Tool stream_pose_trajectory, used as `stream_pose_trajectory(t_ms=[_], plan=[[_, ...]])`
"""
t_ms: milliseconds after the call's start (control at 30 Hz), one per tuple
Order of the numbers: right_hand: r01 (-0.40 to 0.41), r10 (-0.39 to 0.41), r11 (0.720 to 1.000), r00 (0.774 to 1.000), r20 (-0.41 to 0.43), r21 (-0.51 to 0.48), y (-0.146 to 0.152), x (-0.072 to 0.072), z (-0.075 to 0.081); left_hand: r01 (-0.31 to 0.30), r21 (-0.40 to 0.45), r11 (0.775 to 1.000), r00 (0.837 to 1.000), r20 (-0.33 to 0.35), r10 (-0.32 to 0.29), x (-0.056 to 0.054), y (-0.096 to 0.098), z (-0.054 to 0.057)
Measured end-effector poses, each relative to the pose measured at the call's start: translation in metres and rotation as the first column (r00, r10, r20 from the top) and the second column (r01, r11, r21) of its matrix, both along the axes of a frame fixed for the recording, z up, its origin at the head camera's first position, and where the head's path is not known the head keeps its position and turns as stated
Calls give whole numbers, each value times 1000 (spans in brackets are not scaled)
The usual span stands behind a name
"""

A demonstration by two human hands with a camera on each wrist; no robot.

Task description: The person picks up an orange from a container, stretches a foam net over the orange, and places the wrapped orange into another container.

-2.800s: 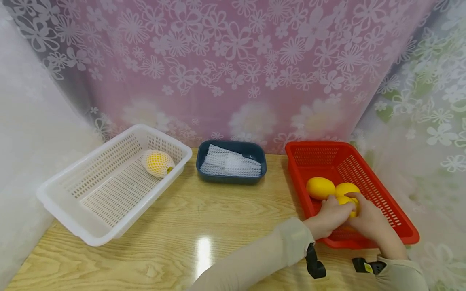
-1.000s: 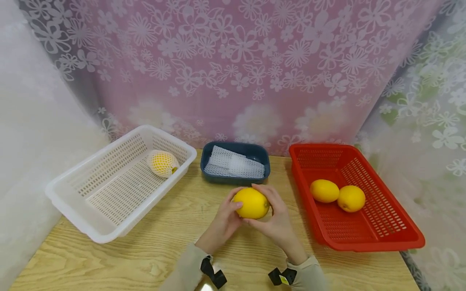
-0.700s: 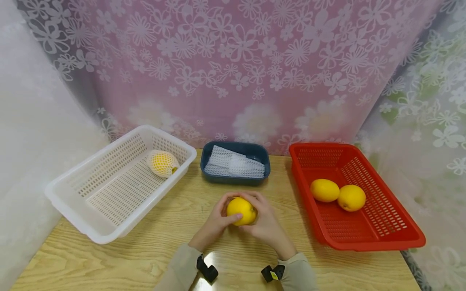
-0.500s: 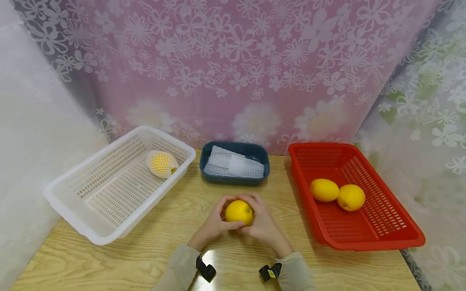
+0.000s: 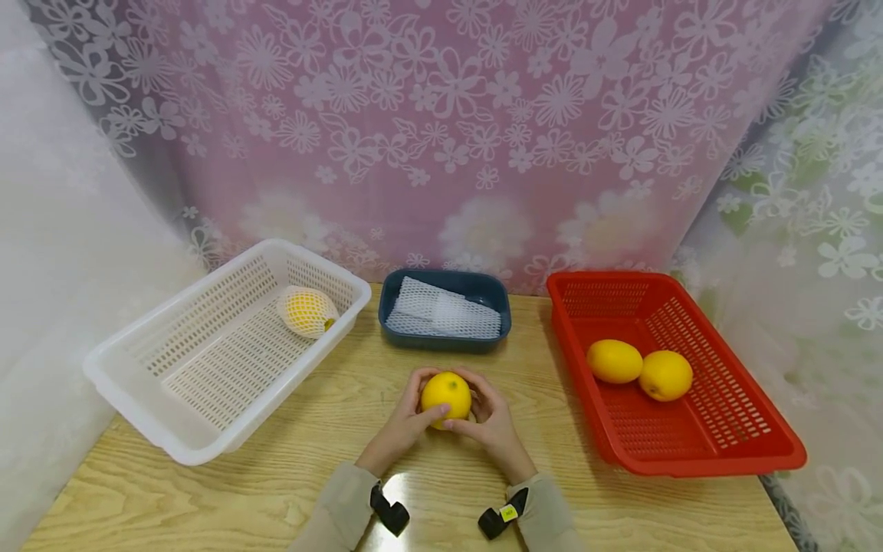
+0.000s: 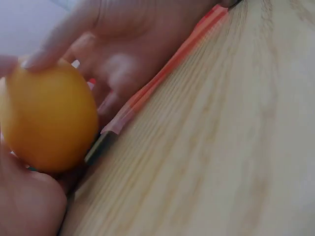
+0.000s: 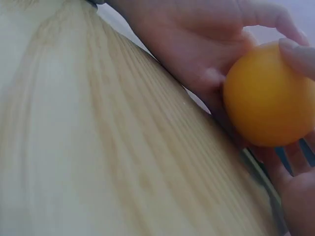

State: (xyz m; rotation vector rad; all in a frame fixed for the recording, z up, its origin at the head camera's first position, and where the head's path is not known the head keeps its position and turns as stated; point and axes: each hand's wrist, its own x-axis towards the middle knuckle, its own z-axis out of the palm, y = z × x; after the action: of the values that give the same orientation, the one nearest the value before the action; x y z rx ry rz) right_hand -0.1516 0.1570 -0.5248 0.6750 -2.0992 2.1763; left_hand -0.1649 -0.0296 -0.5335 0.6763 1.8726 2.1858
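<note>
A bright yellow lemon [image 5: 444, 389] is held between both hands over the front middle of the table, its stem end turned up in the head view. My left hand [image 5: 398, 431] grips it from the left, with the thumb across its near side. From the right, my right hand [image 5: 495, 429] holds the same fruit, fingers curved behind it and thumb on the front. Both wrist views show the lemon [image 6: 51, 115] close up. Two more lemons lie side by side in the red basket [image 5: 697, 452] on the right.
A white basket [image 5: 207, 445] at the left holds one lemon in a foam net sleeve [image 5: 306, 312]. Behind the hands stands a dark blue tray [image 5: 444, 343] with white foam net sleeves [image 5: 441, 310]. A floral curtain [image 5: 441, 153] closes off the back of the wooden table [image 5: 276, 491].
Both hands have carried a lemon out of the red basket to the table's middle. Since then they have shifted slightly left and turned the fruit so its stem end faces up.
</note>
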Motion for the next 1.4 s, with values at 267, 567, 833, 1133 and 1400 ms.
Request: stream_pose_trajectory(t_ms=[267,567,833,1133,1400], plan=[[-12,12,1000,1000,4,9,0,-5,-5,12,-21,1000,1000,-13,-12,-3,-1,-1],[-54,53,995,998,18,86,0,-6,-7,14,-58,998,998,-59,-18,-3,-4,-2],[-69,62,989,997,52,129,1,-6,-12,22,-149,989,997,-72,-33,-6,-10,-4],[-58,58,995,998,2,82,2,-2,-13,21,-179,984,981,-187,-55,-8,-11,-7],[-150,151,989,986,-74,21,4,-2,-12,-13,-168,986,990,-141,-11,-4,-9,-4]])
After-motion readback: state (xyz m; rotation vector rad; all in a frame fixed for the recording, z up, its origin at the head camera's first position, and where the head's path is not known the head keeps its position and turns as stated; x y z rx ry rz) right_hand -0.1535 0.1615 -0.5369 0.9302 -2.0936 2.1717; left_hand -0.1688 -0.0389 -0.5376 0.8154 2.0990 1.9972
